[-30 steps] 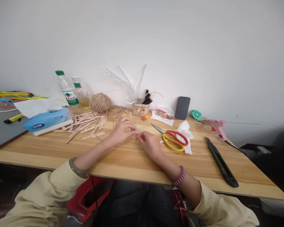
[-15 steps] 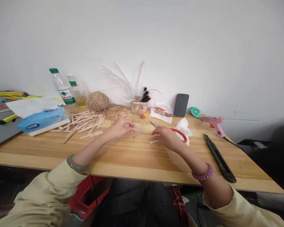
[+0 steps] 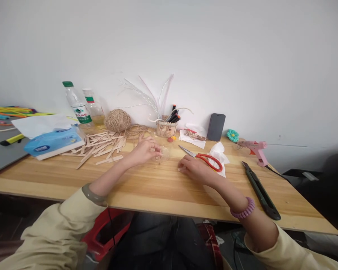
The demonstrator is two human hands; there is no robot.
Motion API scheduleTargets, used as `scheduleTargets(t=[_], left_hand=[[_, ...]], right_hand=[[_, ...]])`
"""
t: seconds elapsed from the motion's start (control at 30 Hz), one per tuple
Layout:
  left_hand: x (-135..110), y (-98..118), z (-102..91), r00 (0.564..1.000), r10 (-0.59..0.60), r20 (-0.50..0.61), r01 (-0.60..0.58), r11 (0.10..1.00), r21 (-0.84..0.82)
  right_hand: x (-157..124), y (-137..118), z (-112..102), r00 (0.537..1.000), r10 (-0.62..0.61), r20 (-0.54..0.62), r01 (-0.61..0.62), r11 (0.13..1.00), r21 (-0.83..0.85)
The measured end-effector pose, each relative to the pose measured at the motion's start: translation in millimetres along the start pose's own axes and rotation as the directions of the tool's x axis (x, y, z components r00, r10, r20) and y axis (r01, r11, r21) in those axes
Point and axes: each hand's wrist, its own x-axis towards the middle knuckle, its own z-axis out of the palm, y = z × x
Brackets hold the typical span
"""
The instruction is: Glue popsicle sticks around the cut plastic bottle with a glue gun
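My left hand [image 3: 147,150] is closed at the middle of the table. Its fingertips grip a clear, see-through plastic piece [image 3: 165,153], possibly a cut bottle part; its exact shape is hard to make out. My right hand [image 3: 193,168] lies low over the wood, fingers curled down around a wooden craft stick [image 3: 179,169], of which only a pale tip shows. Just beyond that hand are red-handled scissors [image 3: 210,160], their blades pointing left, beside a crumpled white tissue [image 3: 218,152].
Loose craft sticks [image 3: 104,146], a twine ball [image 3: 117,120], two bottles [image 3: 80,108] and a tissue pack [image 3: 55,142] occupy the left. A pen basket [image 3: 166,128] and phone [image 3: 216,126] stand behind. Rightward lie a pink glue gun [image 3: 257,150] and a utility knife [image 3: 260,191].
My right hand has come down and slightly toward me, covering the craft stick and uncovering more of the scissors. The left hand stays on the clear plastic piece. The view has shifted slightly.
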Motion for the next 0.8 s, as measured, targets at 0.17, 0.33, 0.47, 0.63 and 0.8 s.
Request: scheduleTargets(t=[0.17,0.33,0.47,0.63,0.8], left_hand=[[-1.3,-0.9,0.8,1.0,-0.001,-0.025,0.001,1.0,-0.018],[-1.9,-0.1,1.7,1.0,-0.004,-0.023,0.003,1.0,-0.03],[-1.8,0.7,2.8,0.999,-0.012,-0.042,0.011,0.999,-0.04],[-2.3,2.8,1.5,0.999,-0.005,-0.041,0.003,0.999,-0.042],[-1.8,3.2,1.7,0.999,-0.004,-0.042,0.002,0.999,-0.044]], right_hand=[[1.3,1.2,6.5,1.0,-0.002,0.005,0.002,1.0,0.015],[2.5,0.4,7.8,1.0,-0.003,-0.011,0.003,1.0,-0.021],[3.8,0.8,6.7,1.0,-0.024,-0.005,0.024,0.999,-0.028],[5.3,0.5,7.4,0.999,-0.044,0.005,0.044,0.998,-0.053],[5.0,-1.1,5.2,0.999,-0.033,-0.009,0.032,0.996,-0.089]])
